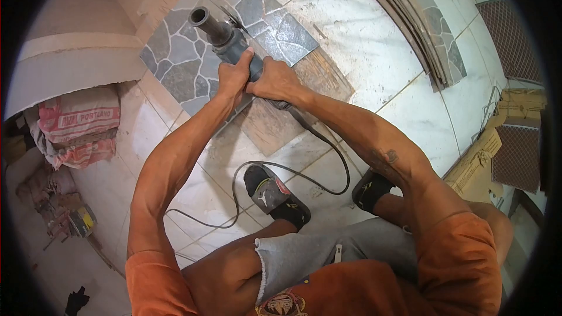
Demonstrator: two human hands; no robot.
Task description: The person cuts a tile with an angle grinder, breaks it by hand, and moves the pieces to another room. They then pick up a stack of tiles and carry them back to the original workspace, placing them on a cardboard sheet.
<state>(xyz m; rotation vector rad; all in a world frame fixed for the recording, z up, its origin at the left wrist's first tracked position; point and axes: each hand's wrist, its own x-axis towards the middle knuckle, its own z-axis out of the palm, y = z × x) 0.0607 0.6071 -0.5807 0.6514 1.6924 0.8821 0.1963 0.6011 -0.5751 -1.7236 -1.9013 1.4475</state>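
Both of my hands are wrapped round the dark grey body of an angle grinder [234, 45]. My left hand [235, 74] lies on its near left side, thumb along the top. From the right, my right hand [275, 80] grips the rear part, close against the left. A wide round tube sticks up at the grinder's front end, and a thin disc shows beside it. Under the tool lies a stone-patterned tile [178, 50] in grey with white joints. The tile rests on worn wooden boards [272, 126]. A black cord [319, 134] runs back from the grinder.
Several stacked tiles [404, 20] stand at the upper right. Cement bags [82, 117] lie under a ledge on the left. Cardboard [477, 164] and dark mesh-patterned panels [515, 41] are on the right. The cord loops over the floor by my sandalled feet [272, 193].
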